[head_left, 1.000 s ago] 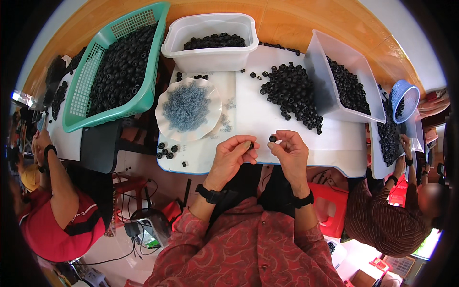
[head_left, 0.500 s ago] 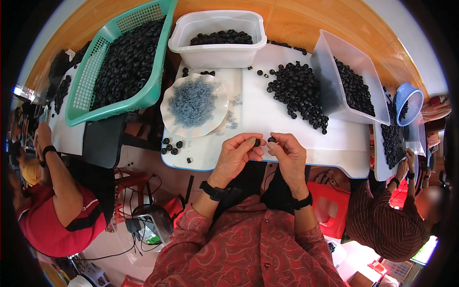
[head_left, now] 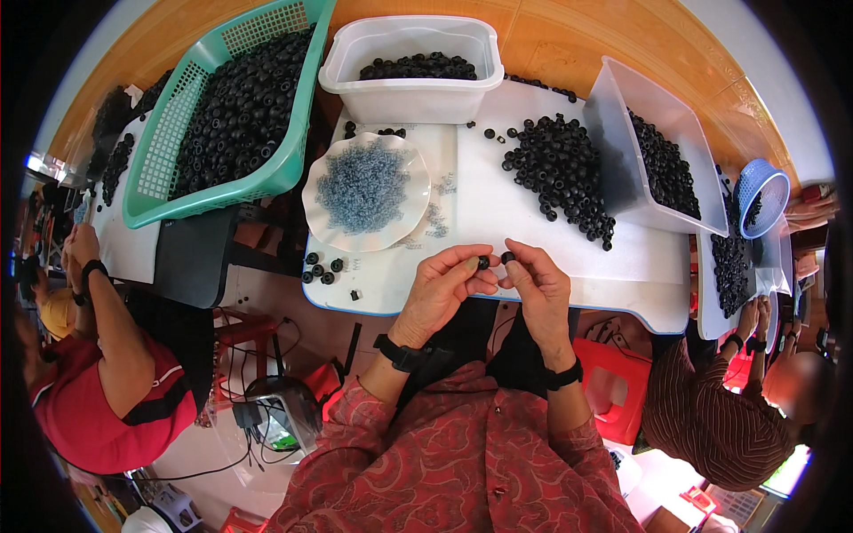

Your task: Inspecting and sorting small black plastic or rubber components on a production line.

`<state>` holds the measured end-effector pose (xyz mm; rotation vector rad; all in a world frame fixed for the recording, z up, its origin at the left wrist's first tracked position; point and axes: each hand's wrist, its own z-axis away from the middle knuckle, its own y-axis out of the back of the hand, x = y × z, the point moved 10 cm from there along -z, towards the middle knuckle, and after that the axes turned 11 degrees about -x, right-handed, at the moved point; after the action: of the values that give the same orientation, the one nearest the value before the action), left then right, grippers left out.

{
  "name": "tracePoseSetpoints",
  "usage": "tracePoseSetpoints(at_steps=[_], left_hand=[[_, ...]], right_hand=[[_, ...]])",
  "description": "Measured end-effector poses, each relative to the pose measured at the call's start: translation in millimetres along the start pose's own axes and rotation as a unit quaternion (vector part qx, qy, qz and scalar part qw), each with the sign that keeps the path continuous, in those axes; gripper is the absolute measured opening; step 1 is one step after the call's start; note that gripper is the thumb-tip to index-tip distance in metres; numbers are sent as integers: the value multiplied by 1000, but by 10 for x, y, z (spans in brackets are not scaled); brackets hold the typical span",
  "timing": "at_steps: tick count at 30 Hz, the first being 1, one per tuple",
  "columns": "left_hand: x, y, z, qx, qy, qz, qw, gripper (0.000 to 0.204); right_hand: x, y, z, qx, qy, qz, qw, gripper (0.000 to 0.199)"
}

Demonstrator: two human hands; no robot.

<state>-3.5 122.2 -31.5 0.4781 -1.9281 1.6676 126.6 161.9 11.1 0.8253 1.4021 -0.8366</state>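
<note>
Over the front edge of the white table, my left hand (head_left: pixel 446 284) pinches a small round black part (head_left: pixel 483 262) between thumb and fingertips. Close beside it, my right hand (head_left: pixel 538 293) pinches a second small black part (head_left: pixel 507 257). A narrow gap separates the two parts. To the left of my hands lies a white scalloped plate (head_left: pixel 315 218) heaped with small translucent grey-blue pieces (head_left: pixel 362 186). Several black parts (head_left: pixel 327 277) sit below the plate near the table edge. A larger pile of black parts (head_left: pixel 555 164) spreads out on the right.
A green basket (head_left: pixel 142 191) and a white tub (head_left: pixel 409 99) stand at the back, both holding black parts. A clear bin (head_left: pixel 613 142) and a blue basket (head_left: pixel 760 195) are to the right. People work on either side. A red stool (head_left: pixel 613 382) is below the table.
My hands stay nearly in place, each still pinching its black part, with fingertips slightly shifted. The right neighbour's hands have moved a little. The whole view has shifted slightly.
</note>
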Motion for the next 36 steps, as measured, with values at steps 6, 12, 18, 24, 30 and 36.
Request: tracePoseSetpoints(at_steps=[6, 12, 18, 24, 30, 36], left_hand=[[6, 10, 10, 1, -6, 9, 1000, 30], [-2, 26, 10, 4, -6, 24, 1000, 29], [-1, 13, 10, 5, -6, 15, 1000, 30], [11, 0, 9, 1, -9, 10, 1000, 30], [3, 14, 13, 1, -8, 11, 1000, 28], [22, 3, 19, 7, -11, 13, 1000, 27]], right_hand=[[-41, -35, 1, -9, 8, 9, 1000, 26], [-33, -21, 10, 5, -2, 12, 1000, 24], [-13, -6, 16, 13, -6, -10, 1000, 24], [-28, 7, 24, 24, 0, -37, 999, 23], [-18, -6, 27, 9, 0, -127, 992, 23], [43, -17, 37, -11, 1, -172, 985, 27]])
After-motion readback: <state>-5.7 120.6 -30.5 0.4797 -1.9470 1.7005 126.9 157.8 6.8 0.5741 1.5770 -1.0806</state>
